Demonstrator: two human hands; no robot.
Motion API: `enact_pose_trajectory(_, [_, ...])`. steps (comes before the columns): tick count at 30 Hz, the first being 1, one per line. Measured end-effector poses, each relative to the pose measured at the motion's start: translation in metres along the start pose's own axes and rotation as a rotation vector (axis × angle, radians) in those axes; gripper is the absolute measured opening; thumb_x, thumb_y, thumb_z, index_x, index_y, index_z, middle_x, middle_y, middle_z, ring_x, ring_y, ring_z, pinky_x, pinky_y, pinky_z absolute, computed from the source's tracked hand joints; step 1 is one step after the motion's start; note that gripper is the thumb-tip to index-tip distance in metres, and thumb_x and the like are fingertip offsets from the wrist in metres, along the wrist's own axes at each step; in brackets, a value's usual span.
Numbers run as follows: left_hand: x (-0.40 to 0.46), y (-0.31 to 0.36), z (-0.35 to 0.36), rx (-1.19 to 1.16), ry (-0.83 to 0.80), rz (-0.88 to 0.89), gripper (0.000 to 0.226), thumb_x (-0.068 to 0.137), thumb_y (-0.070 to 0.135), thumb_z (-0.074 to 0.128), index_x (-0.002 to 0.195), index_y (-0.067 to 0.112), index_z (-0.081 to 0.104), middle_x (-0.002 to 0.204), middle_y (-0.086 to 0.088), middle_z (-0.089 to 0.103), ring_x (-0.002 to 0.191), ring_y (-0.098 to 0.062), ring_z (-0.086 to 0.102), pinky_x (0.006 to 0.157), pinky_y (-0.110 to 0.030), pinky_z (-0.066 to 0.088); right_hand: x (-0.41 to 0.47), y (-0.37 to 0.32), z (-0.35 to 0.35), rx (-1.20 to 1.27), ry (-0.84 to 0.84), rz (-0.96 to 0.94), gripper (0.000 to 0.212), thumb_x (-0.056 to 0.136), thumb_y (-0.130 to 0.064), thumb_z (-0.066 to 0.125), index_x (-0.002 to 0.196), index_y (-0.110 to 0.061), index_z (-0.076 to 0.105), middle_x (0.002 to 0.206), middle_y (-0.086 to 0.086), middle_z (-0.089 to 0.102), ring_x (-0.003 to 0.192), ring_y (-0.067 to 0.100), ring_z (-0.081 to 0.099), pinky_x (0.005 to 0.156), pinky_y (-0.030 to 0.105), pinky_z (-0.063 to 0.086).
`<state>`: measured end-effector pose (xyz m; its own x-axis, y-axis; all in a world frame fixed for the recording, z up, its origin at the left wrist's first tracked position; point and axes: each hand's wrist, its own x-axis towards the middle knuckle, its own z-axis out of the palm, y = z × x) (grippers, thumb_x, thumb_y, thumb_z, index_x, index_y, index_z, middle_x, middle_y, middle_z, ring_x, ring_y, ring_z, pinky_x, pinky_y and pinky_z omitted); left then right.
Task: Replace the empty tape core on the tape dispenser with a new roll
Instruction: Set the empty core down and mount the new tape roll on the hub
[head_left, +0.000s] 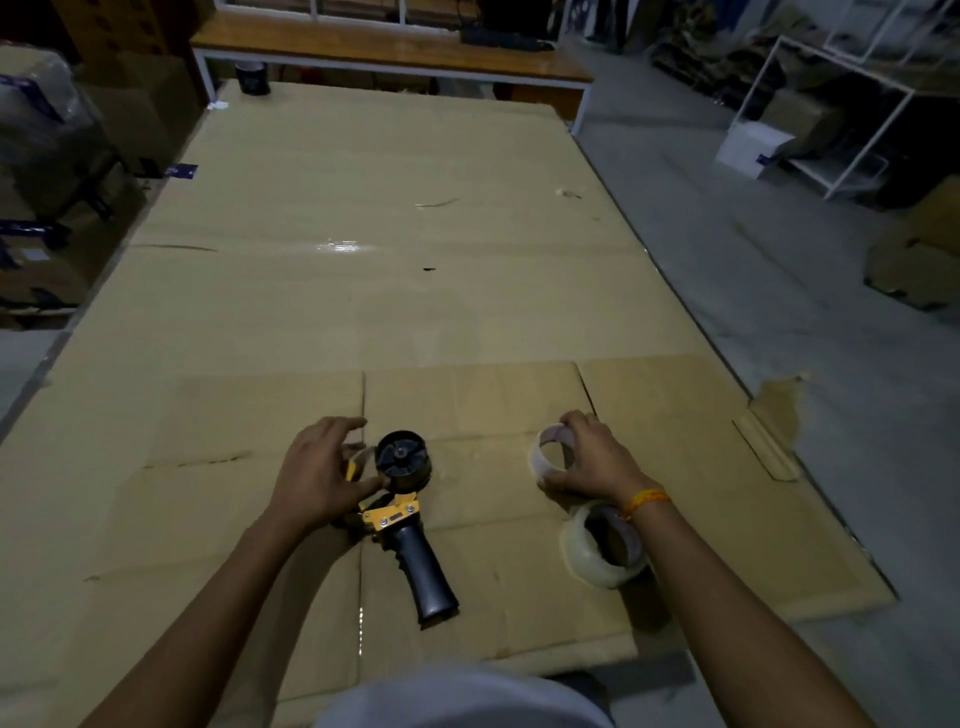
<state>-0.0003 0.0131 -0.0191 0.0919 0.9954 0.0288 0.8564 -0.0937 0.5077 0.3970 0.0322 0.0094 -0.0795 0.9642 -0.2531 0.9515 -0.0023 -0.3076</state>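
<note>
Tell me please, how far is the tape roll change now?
Done: the dispenser hub is bare, so the empty core is off. In hand: the right hand holds that core, while the left hand steadies the dispenser. Left: mounting the new roll.

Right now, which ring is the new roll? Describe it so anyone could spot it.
On the cardboard-covered table, look right of the yellow-and-black tape dispenser, beneath the right wrist. The new roll lies there: thick, glossy and clear, unlike the thin bare empty core under the right hand.
</note>
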Motion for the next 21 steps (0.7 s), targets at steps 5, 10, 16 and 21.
enact_pose_trajectory(5, [-0.029, -0.004, 0.005, -0.262, 0.081, -0.219, 0.088, 0.084, 0.041, 0.091, 0.157, 0.013, 0.050, 0.155, -0.015, 0.051, 0.143, -0.036, 0.052, 0.111, -0.053, 0.051, -0.022, 0.011, -0.007, 0.313, 0.043, 0.133, 0.128, 0.063, -0.072, 0.090, 0.164, -0.020, 0.031, 0.161, 0.007, 0.046, 0.146, 0.028, 0.047, 0.112, 0.050, 0.050])
enact_pose_trajectory(10, [-0.056, -0.009, 0.014, -0.495, 0.127, -0.382, 0.091, 0.089, 0.040, 0.086, 0.163, 0.015, 0.040, 0.165, -0.013, 0.041, 0.147, -0.037, 0.052, 0.115, -0.055, 0.052, -0.071, 0.032, -0.005, 0.264, -0.001, 0.157, 0.143, 0.045, -0.099, 0.078, 0.161, -0.031, 0.030, 0.153, -0.004, 0.050, 0.136, 0.018, 0.052, 0.103, 0.040, 0.055])
enact_pose_trajectory(16, [-0.072, -0.008, 0.024, -0.598, 0.172, -0.481, 0.080, 0.092, 0.031, 0.083, 0.158, 0.009, 0.045, 0.158, -0.018, 0.051, 0.145, -0.040, 0.055, 0.113, -0.045, 0.048, -0.109, 0.040, 0.021, 0.092, -0.088, 0.101, 0.134, 0.039, -0.093, 0.079, 0.152, -0.032, 0.041, 0.149, -0.013, 0.039, 0.137, 0.013, 0.045, 0.104, 0.037, 0.053])
enact_pose_trajectory(21, [-0.076, 0.002, 0.023, -0.576, 0.172, -0.476, 0.067, 0.097, 0.023, 0.080, 0.154, 0.007, 0.051, 0.158, -0.016, 0.048, 0.140, -0.034, 0.055, 0.100, -0.020, 0.054, -0.107, 0.040, 0.022, 0.061, -0.038, -0.008, 0.085, 0.049, -0.074, 0.080, 0.123, -0.040, 0.058, 0.122, -0.016, 0.043, 0.117, 0.010, 0.050, 0.087, 0.033, 0.056])
